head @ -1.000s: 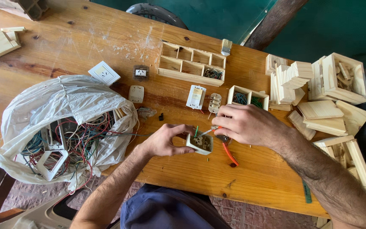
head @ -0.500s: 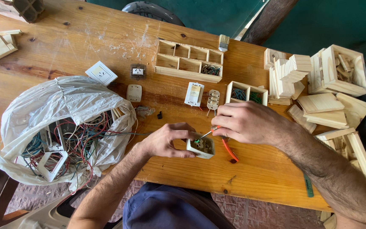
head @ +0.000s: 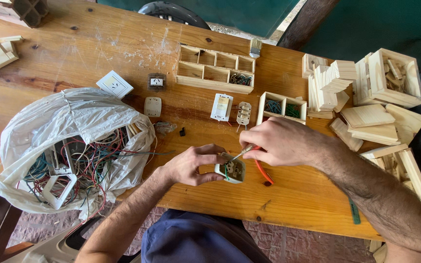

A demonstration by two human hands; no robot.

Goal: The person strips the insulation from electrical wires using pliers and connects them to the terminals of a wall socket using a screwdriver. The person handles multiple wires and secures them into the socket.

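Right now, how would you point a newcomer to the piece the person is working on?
On the wooden table, look at the near edge between the plastic bag of wires and the wooden blocks. The left hand grips a small white socket; unlike the other white fittings lying farther back, it is held.

- Pliers (head: 263, 170) mostly hidden under right hand (head: 281, 142); only red handles showing.
- Socket (head: 231, 170) partly covered by left hand (head: 193, 164); inner parts too small to tell.
- Bag (head: 74, 117) hanging past desk's (head: 123, 44) near edge.
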